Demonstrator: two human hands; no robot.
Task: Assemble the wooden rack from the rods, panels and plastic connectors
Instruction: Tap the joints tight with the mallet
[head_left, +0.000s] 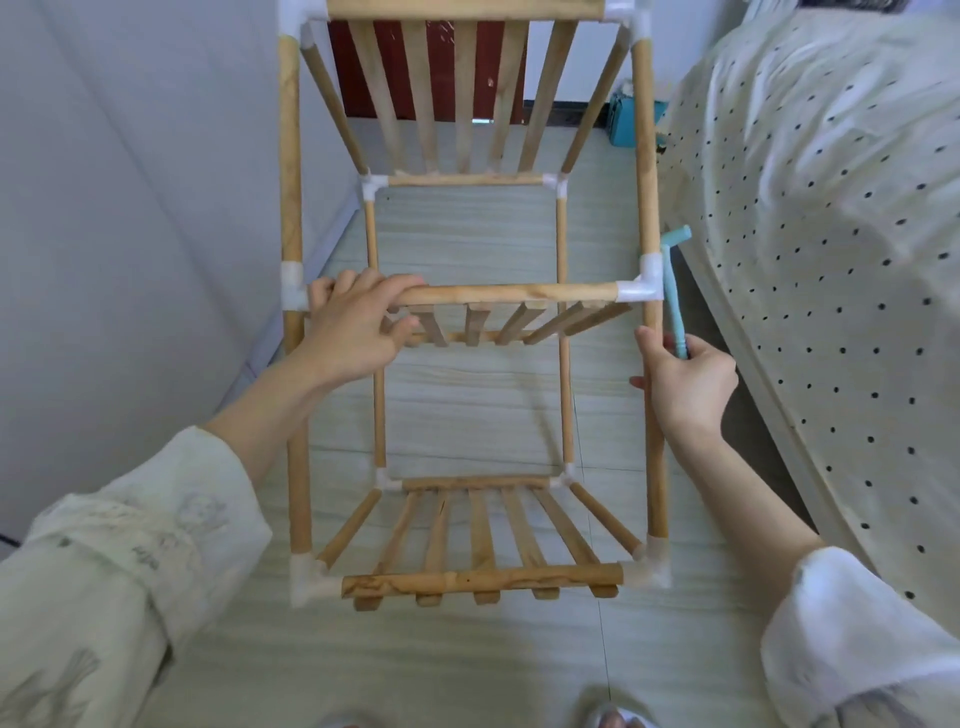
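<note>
Pale wood-look floor (467, 405) is lying under the wooden rack (470, 293), which is standing between a white wall (130, 182) and a bed with a dotted cover (831, 208). Her left hand (353, 325) is curling its fingers (395, 286) over the middle cross rod (509, 293) near its left connector (293, 286). Her right hand (685, 384) is gripping a blue hammer (674, 291) just beside the right upright rod (652, 364), its head beside the white corner connector (641, 286).

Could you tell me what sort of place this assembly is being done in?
Probably a bedroom: a bed with a dotted cover stands at the right, beside a wood-look floor and a plain white wall.
</note>
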